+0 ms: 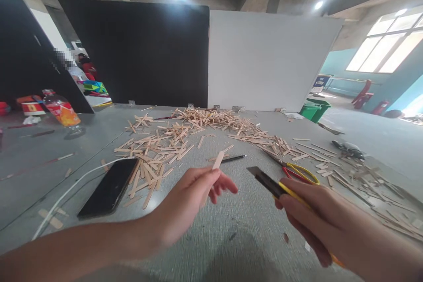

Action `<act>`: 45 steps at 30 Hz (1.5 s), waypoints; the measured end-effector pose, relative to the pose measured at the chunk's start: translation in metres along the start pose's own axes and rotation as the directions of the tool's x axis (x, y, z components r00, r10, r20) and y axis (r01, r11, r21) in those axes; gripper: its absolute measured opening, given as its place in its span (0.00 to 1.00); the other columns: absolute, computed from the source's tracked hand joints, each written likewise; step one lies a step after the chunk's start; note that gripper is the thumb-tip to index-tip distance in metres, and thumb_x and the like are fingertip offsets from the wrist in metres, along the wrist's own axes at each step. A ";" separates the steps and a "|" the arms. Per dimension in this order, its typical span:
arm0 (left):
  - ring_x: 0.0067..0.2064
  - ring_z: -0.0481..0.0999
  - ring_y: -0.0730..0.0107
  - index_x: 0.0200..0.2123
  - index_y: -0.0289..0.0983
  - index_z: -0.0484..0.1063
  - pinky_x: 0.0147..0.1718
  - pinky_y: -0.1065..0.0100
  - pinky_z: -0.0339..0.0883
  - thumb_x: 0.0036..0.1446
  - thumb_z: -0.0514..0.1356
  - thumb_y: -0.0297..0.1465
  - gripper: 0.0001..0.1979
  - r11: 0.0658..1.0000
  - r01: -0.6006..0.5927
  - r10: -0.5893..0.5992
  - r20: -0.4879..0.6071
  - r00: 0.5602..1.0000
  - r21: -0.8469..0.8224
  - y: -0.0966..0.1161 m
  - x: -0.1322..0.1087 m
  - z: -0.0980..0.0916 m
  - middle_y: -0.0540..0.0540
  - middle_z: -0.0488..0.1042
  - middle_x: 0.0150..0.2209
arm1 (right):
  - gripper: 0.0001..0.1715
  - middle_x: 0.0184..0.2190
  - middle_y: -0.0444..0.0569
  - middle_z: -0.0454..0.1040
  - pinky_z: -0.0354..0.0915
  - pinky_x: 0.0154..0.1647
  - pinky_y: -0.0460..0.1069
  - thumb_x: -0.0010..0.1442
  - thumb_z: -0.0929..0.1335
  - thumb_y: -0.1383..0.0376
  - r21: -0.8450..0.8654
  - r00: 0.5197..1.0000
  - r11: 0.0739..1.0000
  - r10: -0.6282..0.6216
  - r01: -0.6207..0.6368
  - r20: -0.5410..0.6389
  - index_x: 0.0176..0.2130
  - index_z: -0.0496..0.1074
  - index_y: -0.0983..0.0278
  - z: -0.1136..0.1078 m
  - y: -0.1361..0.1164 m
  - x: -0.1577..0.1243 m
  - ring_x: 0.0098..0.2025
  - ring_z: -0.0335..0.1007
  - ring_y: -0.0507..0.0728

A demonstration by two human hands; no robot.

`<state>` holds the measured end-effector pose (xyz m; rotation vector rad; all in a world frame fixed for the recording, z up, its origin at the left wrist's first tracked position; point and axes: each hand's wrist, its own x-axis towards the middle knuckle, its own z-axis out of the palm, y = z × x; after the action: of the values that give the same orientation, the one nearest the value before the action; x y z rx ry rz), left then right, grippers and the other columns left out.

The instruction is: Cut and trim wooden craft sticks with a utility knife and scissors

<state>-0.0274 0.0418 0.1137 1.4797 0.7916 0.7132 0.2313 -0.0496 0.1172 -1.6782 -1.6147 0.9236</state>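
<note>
Between the thumb and fingers of my left hand (201, 187) is a wooden craft stick (218, 160), its free end pointing up and away from me. My right hand (317, 211) is wrapped round a yellow and black utility knife (269, 183), with its blade out and angled towards the left. The blade and the stick are apart. Just beyond my left hand lies a black pen (234, 158) on the grey table (244, 233). Yellow and red handled scissors or pliers (299, 172) rest beyond my right hand.
Loose craft sticks (211, 119) are heaped across the table's far side. A phone (109, 187) with a white cable (71, 189) lies at left, near a drink bottle (61, 108). Cut wood strips (357, 189) litter the right. Black and white panels (274, 57) stand behind.
</note>
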 end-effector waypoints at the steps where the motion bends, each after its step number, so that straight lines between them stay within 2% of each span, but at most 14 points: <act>1: 0.33 0.69 0.70 0.43 0.38 0.82 0.33 0.69 0.65 0.75 0.54 0.46 0.22 0.998 0.000 0.002 -0.031 1.000 0.056 0.000 0.001 -0.002 0.51 0.69 0.29 | 0.28 0.14 0.39 0.65 0.64 0.25 0.45 0.73 0.65 0.44 -0.033 1.000 0.999 0.000 0.000 0.023 0.30 0.70 0.59 0.009 -0.004 0.000 0.19 0.63 0.50; 3: 0.26 0.58 0.74 0.52 0.41 0.81 0.25 0.71 0.56 0.73 0.57 0.48 0.20 0.999 0.020 -0.019 -0.026 0.999 0.042 0.002 0.001 -0.004 0.56 0.57 0.24 | 0.29 0.14 0.38 0.63 0.62 0.24 0.45 0.73 0.62 0.43 -0.016 0.998 0.999 0.038 -0.037 0.048 0.29 0.66 0.59 0.022 -0.012 -0.001 0.18 0.61 0.50; 4: 0.24 0.57 0.75 0.55 0.40 0.79 0.23 0.72 0.54 0.72 0.60 0.48 0.21 1.000 0.025 -0.025 -0.002 1.000 -0.011 0.003 0.002 -0.004 0.58 0.56 0.23 | 0.28 0.14 0.37 0.62 0.60 0.23 0.45 0.72 0.63 0.43 0.032 0.997 0.997 0.062 -0.064 0.046 0.29 0.66 0.60 0.027 -0.015 -0.001 0.18 0.60 0.49; 7: 0.24 0.67 0.76 0.48 0.34 0.80 0.23 0.72 0.63 0.66 0.67 0.45 0.19 0.988 0.006 0.006 0.080 0.997 -0.154 0.008 0.002 0.002 0.53 0.70 0.26 | 0.24 0.15 0.35 0.61 0.55 0.20 0.43 0.67 0.68 0.43 0.161 0.992 0.980 0.109 -0.117 0.060 0.37 0.69 0.61 0.041 -0.025 0.000 0.17 0.59 0.48; 10: 0.31 0.79 0.68 0.40 0.30 0.81 0.26 0.71 0.72 0.66 0.68 0.40 0.16 0.979 -0.004 0.043 0.187 0.981 -0.202 0.009 0.000 0.007 0.42 0.80 0.32 | 0.26 0.16 0.34 0.62 0.56 0.19 0.42 0.64 0.71 0.42 0.206 0.995 0.974 0.082 -0.094 0.065 0.42 0.70 0.61 0.051 -0.030 0.002 0.17 0.59 0.48; 13: 0.36 0.82 0.66 0.43 0.31 0.82 0.28 0.73 0.74 0.68 0.66 0.38 0.14 0.970 0.043 0.025 0.275 0.961 -0.239 0.008 -0.002 0.008 0.40 0.81 0.33 | 0.27 0.16 0.35 0.63 0.55 0.18 0.42 0.65 0.70 0.40 0.264 0.997 0.962 0.067 -0.076 0.043 0.38 0.68 0.60 0.055 -0.032 0.003 0.16 0.57 0.47; 17: 0.34 0.82 0.66 0.38 0.28 0.84 0.26 0.73 0.75 0.71 0.63 0.41 0.20 0.961 0.112 -0.005 0.389 0.921 -0.252 0.007 -0.002 0.007 0.41 0.78 0.32 | 0.29 0.17 0.35 0.63 0.55 0.17 0.42 0.65 0.70 0.38 0.352 0.997 0.933 0.079 -0.081 0.021 0.35 0.65 0.60 0.054 -0.034 0.003 0.15 0.56 0.47; 25: 0.31 0.80 0.70 0.47 0.31 0.83 0.28 0.73 0.75 0.66 0.67 0.47 0.23 0.966 0.106 -0.012 0.364 0.931 -0.238 0.009 -0.004 0.008 0.43 0.78 0.31 | 0.33 0.17 0.36 0.65 0.51 0.15 0.42 0.62 0.70 0.35 0.446 0.987 0.893 -0.021 -0.052 0.158 0.36 0.68 0.62 0.050 -0.026 0.007 0.14 0.54 0.46; 28: 0.33 0.81 0.68 0.50 0.33 0.82 0.30 0.72 0.75 0.65 0.67 0.49 0.24 0.962 0.114 -0.022 0.349 0.937 -0.248 0.012 -0.005 0.007 0.43 0.79 0.31 | 0.30 0.15 0.35 0.64 0.55 0.18 0.43 0.64 0.71 0.38 0.424 0.993 0.903 0.020 -0.067 0.114 0.37 0.68 0.61 0.049 -0.024 0.006 0.14 0.54 0.46; 31: 0.34 0.83 0.62 0.47 0.30 0.82 0.31 0.68 0.76 0.68 0.60 0.52 0.28 0.929 0.158 -0.032 0.352 0.935 -0.336 0.015 -0.003 0.002 0.40 0.80 0.32 | 0.27 0.12 0.33 0.63 0.58 0.20 0.44 0.65 0.72 0.41 0.408 0.997 0.911 0.048 -0.066 0.054 0.38 0.68 0.60 0.047 -0.024 0.003 0.14 0.53 0.47; 34: 0.33 0.84 0.59 0.44 0.28 0.81 0.31 0.67 0.75 0.71 0.54 0.43 0.24 0.903 0.178 -0.016 0.384 0.923 -0.390 0.015 0.001 -0.004 0.37 0.81 0.31 | 0.27 0.11 0.35 0.64 0.59 0.20 0.44 0.65 0.72 0.40 0.392 0.999 0.919 0.041 -0.047 0.023 0.37 0.69 0.60 0.046 -0.025 0.001 0.14 0.54 0.47; 38: 0.36 0.86 0.55 0.52 0.33 0.77 0.33 0.64 0.76 0.66 0.53 0.32 0.18 0.837 0.179 0.072 0.429 0.900 -0.517 0.006 0.010 -0.007 0.38 0.83 0.32 | 0.31 0.11 0.37 0.66 0.58 0.20 0.44 0.64 0.70 0.36 0.388 0.999 0.921 0.044 -0.029 -0.031 0.36 0.69 0.60 0.045 -0.027 0.000 0.15 0.56 0.48; 42: 0.38 0.86 0.55 0.50 0.30 0.79 0.38 0.62 0.76 0.67 0.52 0.38 0.22 0.777 0.170 0.152 0.444 0.883 -0.606 -0.001 0.015 -0.004 0.36 0.84 0.36 | 0.33 0.11 0.38 0.66 0.56 0.20 0.43 0.64 0.69 0.35 0.396 0.999 0.917 0.045 -0.041 0.001 0.36 0.69 0.61 0.045 -0.027 0.000 0.15 0.54 0.47; 45: 0.39 0.84 0.59 0.49 0.31 0.81 0.39 0.63 0.75 0.66 0.59 0.36 0.18 0.832 0.085 0.190 0.424 0.885 -0.549 -0.001 0.015 -0.001 0.37 0.82 0.37 | 0.33 0.12 0.38 0.65 0.54 0.19 0.43 0.66 0.68 0.35 0.420 0.997 0.906 0.035 -0.058 0.063 0.34 0.69 0.61 0.047 -0.029 0.000 0.15 0.53 0.47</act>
<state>-0.0198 0.0543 0.1128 1.0646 0.1383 0.5326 0.1763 -0.0491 0.1153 -1.4012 -1.2925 1.2501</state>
